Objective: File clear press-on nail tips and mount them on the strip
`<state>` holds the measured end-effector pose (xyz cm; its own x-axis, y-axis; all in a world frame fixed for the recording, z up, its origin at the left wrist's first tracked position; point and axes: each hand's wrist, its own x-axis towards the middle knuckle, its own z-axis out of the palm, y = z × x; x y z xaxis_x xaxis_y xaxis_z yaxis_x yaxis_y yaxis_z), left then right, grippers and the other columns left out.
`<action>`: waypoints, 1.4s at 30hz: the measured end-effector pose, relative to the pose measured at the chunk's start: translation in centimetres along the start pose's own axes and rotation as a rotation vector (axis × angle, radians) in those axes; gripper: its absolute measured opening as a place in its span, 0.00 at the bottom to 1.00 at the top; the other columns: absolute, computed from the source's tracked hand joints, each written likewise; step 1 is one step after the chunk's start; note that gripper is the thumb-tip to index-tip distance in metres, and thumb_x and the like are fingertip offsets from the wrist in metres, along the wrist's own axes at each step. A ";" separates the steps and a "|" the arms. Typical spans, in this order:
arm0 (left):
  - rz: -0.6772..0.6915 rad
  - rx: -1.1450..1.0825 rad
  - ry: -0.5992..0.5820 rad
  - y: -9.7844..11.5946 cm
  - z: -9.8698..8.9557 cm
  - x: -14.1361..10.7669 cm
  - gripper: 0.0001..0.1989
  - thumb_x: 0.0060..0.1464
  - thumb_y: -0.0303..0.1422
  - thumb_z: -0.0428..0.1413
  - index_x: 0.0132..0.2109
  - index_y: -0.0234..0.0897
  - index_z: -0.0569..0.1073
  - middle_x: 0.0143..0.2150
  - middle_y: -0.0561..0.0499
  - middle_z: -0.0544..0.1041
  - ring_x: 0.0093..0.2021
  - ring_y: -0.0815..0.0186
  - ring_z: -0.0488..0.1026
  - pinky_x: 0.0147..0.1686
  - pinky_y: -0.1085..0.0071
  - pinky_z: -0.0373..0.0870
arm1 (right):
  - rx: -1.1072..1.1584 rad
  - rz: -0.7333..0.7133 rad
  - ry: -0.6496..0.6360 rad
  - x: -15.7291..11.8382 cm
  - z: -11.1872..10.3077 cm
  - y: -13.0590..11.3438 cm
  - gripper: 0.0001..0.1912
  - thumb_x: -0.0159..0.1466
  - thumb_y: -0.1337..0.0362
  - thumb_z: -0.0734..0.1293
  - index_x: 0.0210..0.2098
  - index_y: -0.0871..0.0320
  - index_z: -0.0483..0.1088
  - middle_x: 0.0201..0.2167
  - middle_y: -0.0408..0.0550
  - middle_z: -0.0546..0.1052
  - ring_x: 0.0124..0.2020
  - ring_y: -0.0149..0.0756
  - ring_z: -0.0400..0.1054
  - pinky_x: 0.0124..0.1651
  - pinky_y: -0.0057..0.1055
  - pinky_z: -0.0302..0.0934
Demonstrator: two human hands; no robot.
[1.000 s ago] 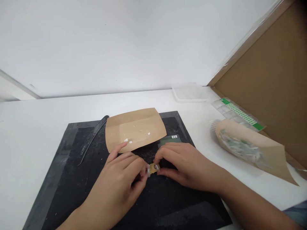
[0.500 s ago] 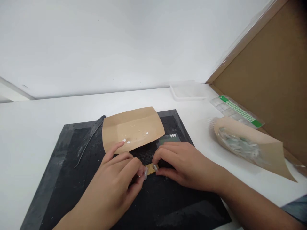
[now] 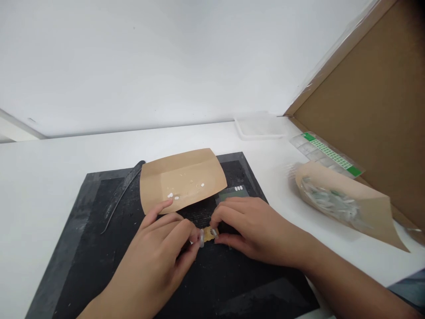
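Pinching a small yellow piece (image 3: 209, 234) over a black board (image 3: 255, 283)

The yellow piece is low over the middle of the board, between the two hands; whether it touches the surface, I cannot tell. The right hand (image 3: 259, 232) is clamped on its right end, thumb and finger together. The left hand (image 3: 159, 254) has its thumb and fingers closed on a clear piece (image 3: 201, 238) at the left end. The two hands are near each other but apart.

An outstretched finger of the left hand reaches over the near edge of a brown paper tray (image 3: 186, 168), beside some white bits (image 3: 176, 198) lying in it. Left of that tray, a thin curved black tool (image 3: 122, 195) lies on the board. Behind the right hand, and partly hidden by it, is a greenish panel (image 3: 232, 193) with three white ovals.

Farther out, on the white table (image 3: 49, 164), a second brown paper tray (image 3: 372, 212) stands to the right, holding clear and green pieces (image 3: 332, 199). Beyond it lies a clear plastic case (image 3: 318, 153) with a green-and-white label. A shallow translucent container (image 3: 259, 128) sits at the back, near the wall, and brown cardboard (image 3: 372, 97) rises along the right side.
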<state>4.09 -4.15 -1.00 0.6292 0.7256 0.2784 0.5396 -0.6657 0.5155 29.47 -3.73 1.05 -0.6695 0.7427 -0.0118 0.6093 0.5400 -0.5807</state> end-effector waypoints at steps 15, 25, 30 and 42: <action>-0.023 0.016 -0.029 -0.2 0.0 -0.4 0.05 0.68 0.27 0.54 0.42 0.42 0.69 0.36 0.61 0.80 0.34 0.69 0.77 0.67 0.58 0.53 | 0.015 0.025 0.002 -0.1 0.1 0.1 0.08 0.70 0.64 0.72 0.46 0.53 0.69 0.42 0.40 0.78 0.42 0.33 0.71 0.43 0.29 0.60; -0.016 0.053 -0.040 -0.2 -0.2 -0.2 0.04 0.66 0.27 0.56 0.45 0.43 0.70 0.37 0.61 0.80 0.37 0.69 0.78 0.69 0.59 0.50 | 0.011 0.028 -0.003 -0.1 0.1 0.0 0.08 0.70 0.65 0.72 0.46 0.53 0.70 0.42 0.41 0.79 0.42 0.33 0.72 0.43 0.29 0.60; 0.039 0.053 -0.028 0.0 -0.4 0.0 0.05 0.66 0.28 0.57 0.47 0.44 0.71 0.38 0.61 0.80 0.38 0.68 0.77 0.70 0.60 0.50 | 0.009 0.025 0.002 -0.1 0.1 0.0 0.08 0.70 0.64 0.71 0.46 0.53 0.70 0.42 0.42 0.79 0.42 0.34 0.72 0.44 0.30 0.61; 0.033 -0.026 0.027 0.3 -0.4 0.3 0.05 0.64 0.28 0.60 0.45 0.45 0.76 0.40 0.61 0.83 0.39 0.69 0.79 0.68 0.60 0.54 | 0.024 0.039 -0.002 -0.1 0.1 0.0 0.08 0.70 0.64 0.72 0.46 0.53 0.70 0.42 0.41 0.79 0.42 0.33 0.72 0.44 0.29 0.61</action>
<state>4.23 -4.06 -0.48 0.6307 0.7084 0.3170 0.5040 -0.6845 0.5268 29.46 -3.81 1.00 -0.6466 0.7620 -0.0365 0.6246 0.5013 -0.5988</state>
